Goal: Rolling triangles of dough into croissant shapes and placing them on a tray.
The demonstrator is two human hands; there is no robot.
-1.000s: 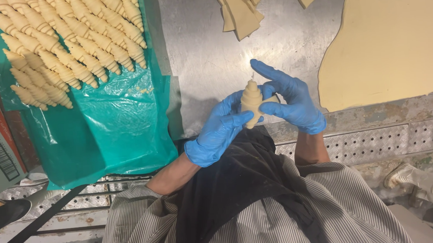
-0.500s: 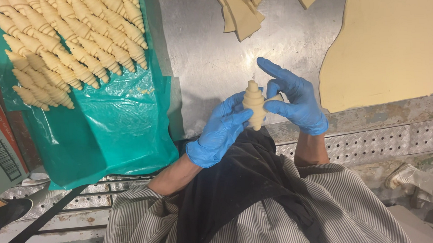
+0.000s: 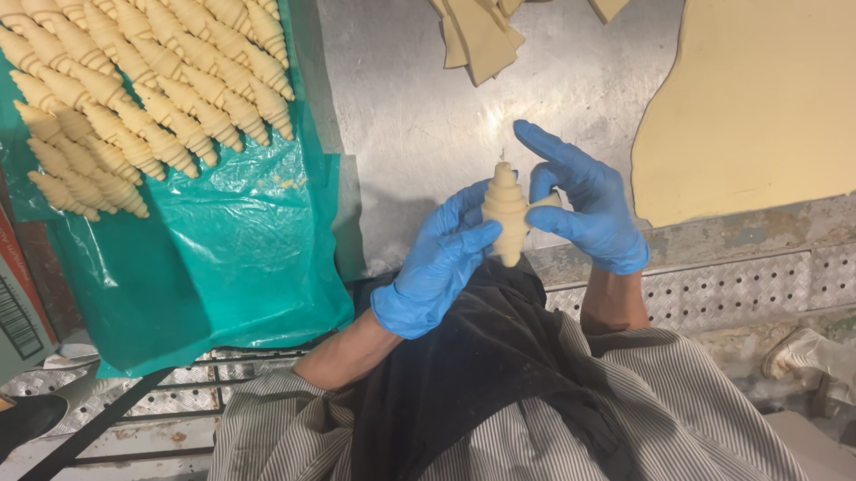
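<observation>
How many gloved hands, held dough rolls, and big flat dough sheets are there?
blue-gloved hands: 2, the left hand and the right hand
pale rolled raw-dough croissant held between them: 1
large flat beige dough sheet: 1
total: 4

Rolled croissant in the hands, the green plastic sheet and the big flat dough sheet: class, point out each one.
rolled croissant (image 3: 507, 216), head view, on its ridged middle.
green plastic sheet (image 3: 241, 262), head view, on its bare crinkled lower part.
flat dough sheet (image 3: 785, 80), head view, on its smooth centre.

Single head view; looks steeply down, close.
</observation>
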